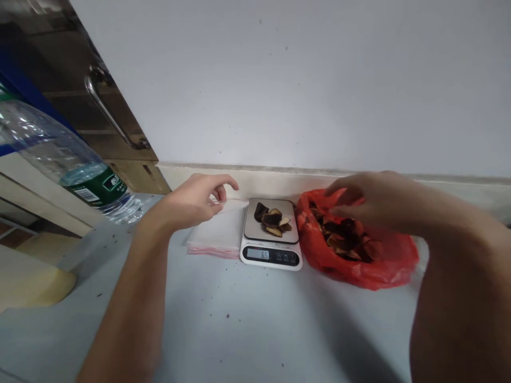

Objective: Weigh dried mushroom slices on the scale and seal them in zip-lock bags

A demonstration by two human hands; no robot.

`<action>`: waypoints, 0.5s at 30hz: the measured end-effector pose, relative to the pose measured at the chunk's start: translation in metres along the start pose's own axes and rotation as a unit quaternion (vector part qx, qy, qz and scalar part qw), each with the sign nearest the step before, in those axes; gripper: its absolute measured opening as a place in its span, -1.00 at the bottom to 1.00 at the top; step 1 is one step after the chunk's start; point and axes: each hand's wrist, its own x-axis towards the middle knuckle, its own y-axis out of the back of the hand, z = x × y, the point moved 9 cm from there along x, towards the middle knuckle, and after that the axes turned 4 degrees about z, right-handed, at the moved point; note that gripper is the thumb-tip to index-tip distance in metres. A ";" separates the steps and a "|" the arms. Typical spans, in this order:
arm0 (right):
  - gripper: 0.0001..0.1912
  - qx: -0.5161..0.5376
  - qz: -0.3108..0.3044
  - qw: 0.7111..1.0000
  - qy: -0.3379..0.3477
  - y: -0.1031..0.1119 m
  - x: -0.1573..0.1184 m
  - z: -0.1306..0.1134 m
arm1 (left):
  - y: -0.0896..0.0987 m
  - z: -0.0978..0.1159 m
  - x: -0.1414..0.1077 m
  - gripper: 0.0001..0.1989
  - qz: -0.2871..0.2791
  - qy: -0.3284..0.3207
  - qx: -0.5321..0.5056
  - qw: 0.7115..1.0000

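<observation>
My left hand (199,199) hovers over a stack of clear zip bags (217,231), its fingers loosely bent and apart, with nothing seen in them. Beside the stack stands a white kitchen scale (247,255), and its display appears to read 65. Several dark brown dried slices (273,219) with pale edges lie on the scale's metal plate. At the right, my right hand (361,199) is above a red plastic bag (315,252), thumb and forefinger apart, with no item visible between them. More dried slices (347,239) fill the opened bag, partly hidden by the hand.
A plastic water bottle (96,181) with a green label is at the left. A pale yellow rounded object (51,287) lies in front of it. The white wall (303,96) rises behind the scale. Dark crumbs dot the grey tabletop (223,330). A metal handle (114,119) is at upper left.
</observation>
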 end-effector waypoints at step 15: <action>-0.60 0.189 -0.104 0.976 0.037 -0.070 0.009 -0.088 | 0.035 0.043 -0.013 -0.73 0.213 -0.146 -0.126 0.958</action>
